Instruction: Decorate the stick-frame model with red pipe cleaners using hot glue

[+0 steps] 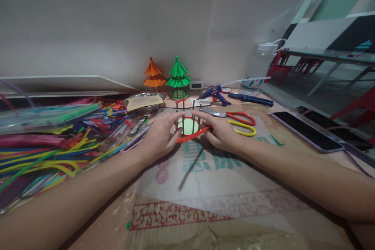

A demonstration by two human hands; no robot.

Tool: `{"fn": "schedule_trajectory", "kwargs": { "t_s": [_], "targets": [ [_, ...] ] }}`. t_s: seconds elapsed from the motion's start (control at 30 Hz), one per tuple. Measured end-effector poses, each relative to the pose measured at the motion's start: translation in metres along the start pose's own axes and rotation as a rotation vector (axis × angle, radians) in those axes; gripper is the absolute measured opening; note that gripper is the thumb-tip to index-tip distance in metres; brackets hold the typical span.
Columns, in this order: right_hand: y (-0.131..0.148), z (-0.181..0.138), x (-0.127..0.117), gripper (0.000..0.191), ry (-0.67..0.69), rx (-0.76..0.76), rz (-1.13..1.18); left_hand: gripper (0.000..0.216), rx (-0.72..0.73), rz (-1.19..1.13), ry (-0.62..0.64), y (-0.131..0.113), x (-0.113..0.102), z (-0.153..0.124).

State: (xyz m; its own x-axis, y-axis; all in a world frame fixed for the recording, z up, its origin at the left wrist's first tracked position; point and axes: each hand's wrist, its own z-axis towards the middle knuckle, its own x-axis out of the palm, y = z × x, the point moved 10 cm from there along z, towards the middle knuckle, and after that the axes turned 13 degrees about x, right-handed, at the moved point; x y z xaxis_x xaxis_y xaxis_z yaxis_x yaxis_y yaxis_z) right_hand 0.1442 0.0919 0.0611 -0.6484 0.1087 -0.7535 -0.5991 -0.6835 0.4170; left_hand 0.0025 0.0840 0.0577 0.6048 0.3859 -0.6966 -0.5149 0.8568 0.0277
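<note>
Between my hands stands a small round base (pixel 188 125), pale green with a red rim and several upright brown posts. A red pipe cleaner (pixel 191 137) curves along its near side. The left end of that pipe cleaner is at the thumb of my left hand (pixel 161 131), whose index finger reaches to the posts. My right hand (pixel 219 129) has the other end by its thumb, with its index finger stretched to the posts on the right. Both hands are partly closed around the piece. A blurred dark brown stick (pixel 190 170) lies in front of it.
Behind stand an orange pagoda (pixel 154 74) and a green pagoda (pixel 178 76). A blue glue gun (pixel 215 95), scissors (pixel 240 117), a water bottle (pixel 256 70) and a phone (pixel 306 131) are to the right. Many coloured pipe cleaners (pixel 43 160) lie heaped at left, beside a metal dish (pixel 145 105).
</note>
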Motion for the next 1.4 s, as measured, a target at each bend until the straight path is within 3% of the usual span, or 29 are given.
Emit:
{"fn": "schedule_trajectory", "kwargs": {
  "t_s": [0.87, 1.0, 1.13, 1.23, 1.33, 1.4],
  "targets": [
    [0.001, 0.000, 0.000, 0.066, -0.011, 0.004, -0.047, 0.048, -0.005, -0.008, 0.001, 0.001, 0.001, -0.001],
    [0.013, 0.000, -0.015, 0.064, -0.069, -0.106, -0.181, 0.048, -0.049, -0.067, -0.073, -0.002, -0.013, -0.001],
    [0.019, 0.007, -0.041, 0.050, -0.121, -0.157, -0.456, 0.030, -0.184, -0.323, -0.177, -0.004, -0.039, 0.005],
    [0.012, 0.015, -0.059, 0.042, -0.203, -0.109, -0.624, 0.045, -0.276, -0.499, -0.114, -0.011, -0.045, 0.015],
    [0.009, 0.019, -0.064, 0.039, -0.241, -0.098, -0.717, 0.034, -0.305, -0.451, 0.035, -0.018, -0.040, 0.023],
    [0.010, 0.021, -0.064, 0.036, -0.224, -0.095, -0.740, 0.027, -0.291, -0.394, 0.072, -0.019, -0.039, 0.026]
  ]
}}
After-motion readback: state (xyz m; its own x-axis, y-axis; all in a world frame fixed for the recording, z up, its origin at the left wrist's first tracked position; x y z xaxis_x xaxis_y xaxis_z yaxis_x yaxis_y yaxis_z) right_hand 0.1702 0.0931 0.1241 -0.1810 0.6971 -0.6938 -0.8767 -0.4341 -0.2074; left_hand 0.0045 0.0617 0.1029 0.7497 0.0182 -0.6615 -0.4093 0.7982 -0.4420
